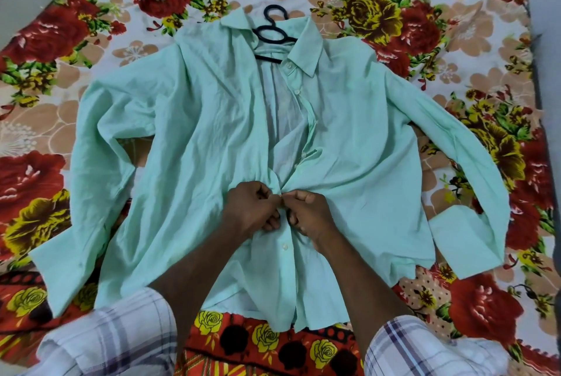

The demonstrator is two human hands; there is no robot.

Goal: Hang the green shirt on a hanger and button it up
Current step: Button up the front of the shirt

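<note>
Both hands, left (250,207) and right (308,213), pinch the green shirt (188,132) placket (black hanger (271,34) at collar).

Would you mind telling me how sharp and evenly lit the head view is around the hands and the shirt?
Head view: light is soft and even over the green shirt, no glare; only faint shadow under the left hand and right hand; the plaid sleeves near the lens are blurred; the edges of the bedsheet bow from wide-angle distortion.
</note>
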